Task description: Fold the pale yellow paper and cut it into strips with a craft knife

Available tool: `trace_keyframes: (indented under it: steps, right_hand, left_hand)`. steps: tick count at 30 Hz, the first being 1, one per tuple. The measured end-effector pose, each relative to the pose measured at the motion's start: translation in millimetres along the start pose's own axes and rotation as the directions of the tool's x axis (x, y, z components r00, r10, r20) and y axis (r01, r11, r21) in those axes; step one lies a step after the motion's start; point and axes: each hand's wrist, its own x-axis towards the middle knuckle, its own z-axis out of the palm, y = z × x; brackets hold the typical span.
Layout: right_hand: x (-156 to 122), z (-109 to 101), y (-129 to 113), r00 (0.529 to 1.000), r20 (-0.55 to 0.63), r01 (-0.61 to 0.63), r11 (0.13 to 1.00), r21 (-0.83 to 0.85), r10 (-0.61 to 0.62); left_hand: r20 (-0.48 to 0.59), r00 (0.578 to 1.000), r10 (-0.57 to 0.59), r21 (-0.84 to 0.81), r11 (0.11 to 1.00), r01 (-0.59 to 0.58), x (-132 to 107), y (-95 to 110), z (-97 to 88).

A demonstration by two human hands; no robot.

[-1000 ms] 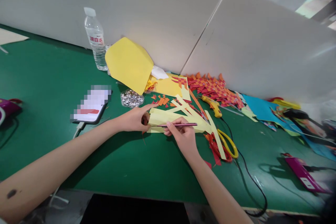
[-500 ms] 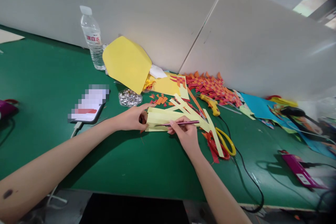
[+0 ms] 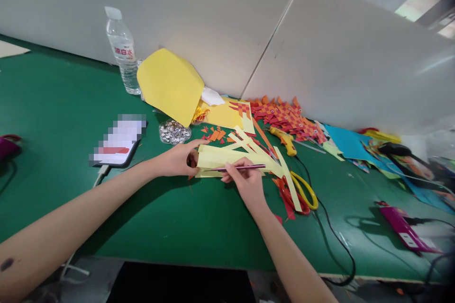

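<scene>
A pale yellow paper sheet (image 3: 209, 157) lies on the green table in front of me. My left hand (image 3: 179, 158) grips its left edge, thumb below and forefinger above. Fingers closed, my right hand (image 3: 247, 182) holds a slim dark purple pen-like tool (image 3: 250, 167) almost level over the sheet, its thin tip pointing left near my left thumb. I cannot tell whether the tip touches the paper. Pale yellow strips (image 3: 245, 139) and scissors with red and yellow handles (image 3: 305, 189) lie just right of the sheet.
Behind are a tub of googly eyes (image 3: 175, 132), orange scraps (image 3: 217, 133), a yellow glue gun (image 3: 284, 139) and red-orange woven paper fish (image 3: 284, 116). A phone (image 3: 119, 142) and water bottle (image 3: 122, 52) stand left. A purple power strip (image 3: 405, 227) sits right.
My right hand and the purple tool have slid slightly left along the paper. My left hand stays at the sheet's left edge. The whole view has shifted a little.
</scene>
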Motion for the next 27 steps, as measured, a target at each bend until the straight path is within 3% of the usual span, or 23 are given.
trace_keyframes:
  steps: [4, 15, 27]
  right_hand:
    - [0, 9, 3, 0.999, 0.051, 0.001, 1.0, -0.004, -0.001]
    - [2, 6, 4, 0.999, 0.052, 0.001, 1.0, 0.004, -0.001]
    - [10, -45, 9, 1.0, -0.014, 0.004, 0.998, -0.07, -0.005]
  left_hand:
    - [0.009, 1.0, 0.007, -0.019, 1.0, -0.007, 0, -1, 0.1]
    - [0.02, 1.0, -0.014, -0.026, 1.0, 0.014, 0, 0, -0.4]
    - [0.009, 0.999, -0.052, 0.025, 0.998, 0.052, -1, 6, -1.1]
